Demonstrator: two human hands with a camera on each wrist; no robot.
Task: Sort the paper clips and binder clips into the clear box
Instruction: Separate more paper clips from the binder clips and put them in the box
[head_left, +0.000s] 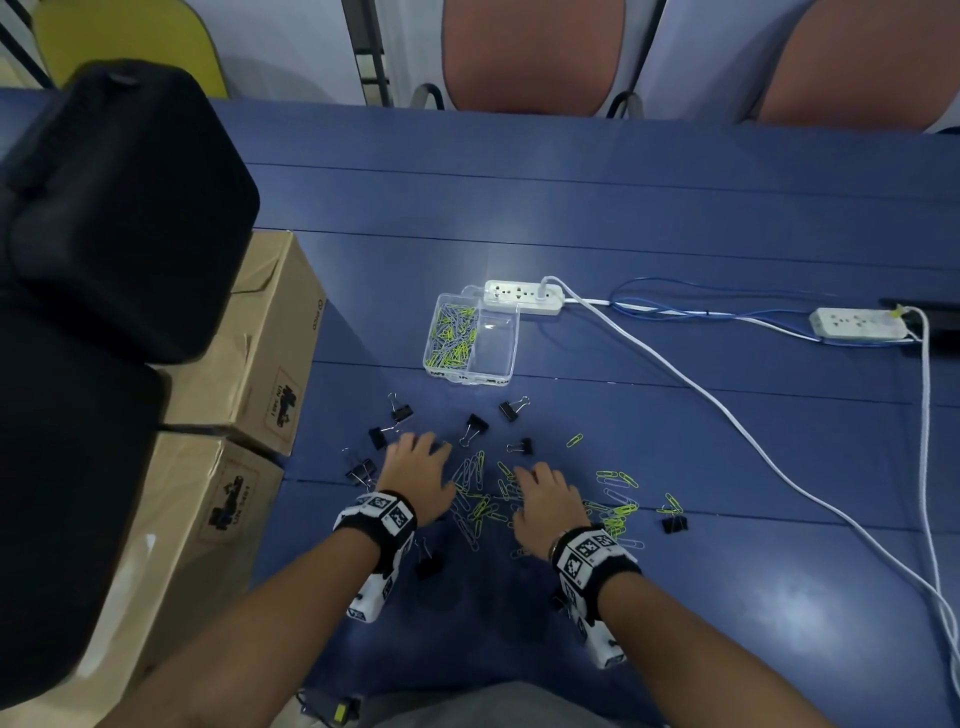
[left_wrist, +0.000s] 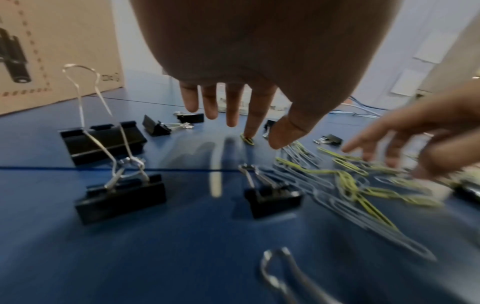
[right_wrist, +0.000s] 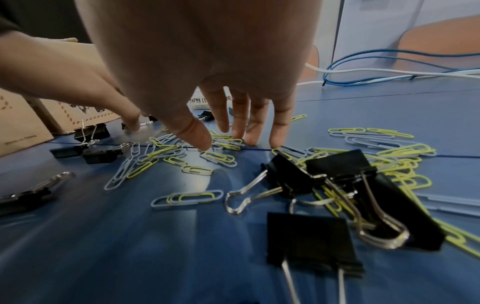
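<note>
A clear two-compartment box (head_left: 511, 340) sits on the blue table; its left compartment holds yellow and pale blue paper clips (head_left: 451, 335), its right one looks bare. Loose paper clips (head_left: 480, 483) (right_wrist: 166, 153) lie scattered between and around my hands. Black binder clips (head_left: 474, 427) (left_wrist: 103, 142) (right_wrist: 335, 170) lie around them. My left hand (head_left: 415, 470) (left_wrist: 233, 115) hovers palm down with straight fingers, its index tip on a yellow clip (left_wrist: 246, 139). My right hand (head_left: 545, 499) (right_wrist: 233, 131) spreads its fingers onto the clip pile, holding nothing.
Two cardboard boxes (head_left: 270, 353) and a black case (head_left: 119, 208) stand at the left. Two white power strips (head_left: 524, 296) (head_left: 857, 322) with white and blue cables (head_left: 691, 374) cross the table behind and to the right. Chairs stand beyond the far edge.
</note>
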